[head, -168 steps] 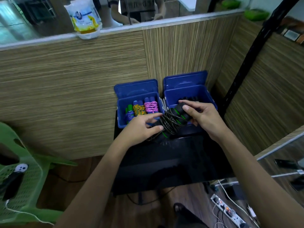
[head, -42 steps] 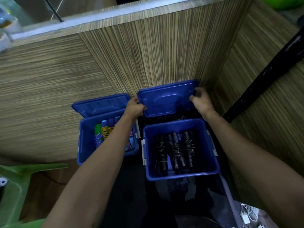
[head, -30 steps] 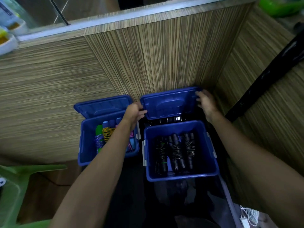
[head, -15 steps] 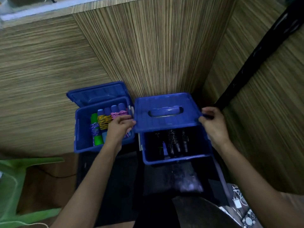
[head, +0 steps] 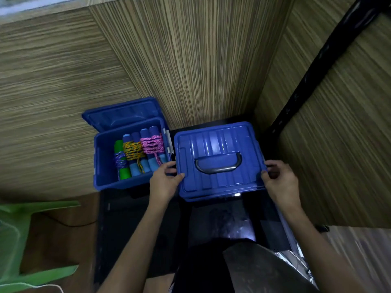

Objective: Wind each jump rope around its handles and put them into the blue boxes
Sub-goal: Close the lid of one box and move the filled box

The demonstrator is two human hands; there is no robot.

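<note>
Left hand [head: 164, 183] grips the left edge of the lid [head: 218, 159], near its front corner: thumb on top of the rim, fingers curled down over the side. Right hand [head: 279, 182] grips the lid's right edge near the front corner, same way, thumb on top, fingers wrapped over the rim. Lid lies flat between the two hands, covering the right box [head: 211, 197]; only a strip of the box's front wall shows under the lid's front edge. Whether the lid is fully seated: cannot tell. Dark grey carry handle [head: 218, 166] lies folded flat in the lid's recess, midway between the hands. Contents of the right box are hidden by the lid.

Left box [head: 105, 166] stands just beside the right one, touching or nearly so, its own lid [head: 122, 113] swung open and leaning back against the wood-grain wall [head: 190, 60]. Inside, wound jump ropes lie side by side: purple rope [head: 120, 160] on green handles at left, yellow rope [head: 132, 150] on blue handles in the middle, pink rope [head: 152, 143] on blue handles at right. The left hand's knuckles are just beside this box's right wall.

Both boxes sit on a black table [head: 118, 218] pushed into the wall corner. Black post [head: 313, 66] runs diagonally at right. Green chair [head: 14, 229] at lower left, on the floor.
</note>
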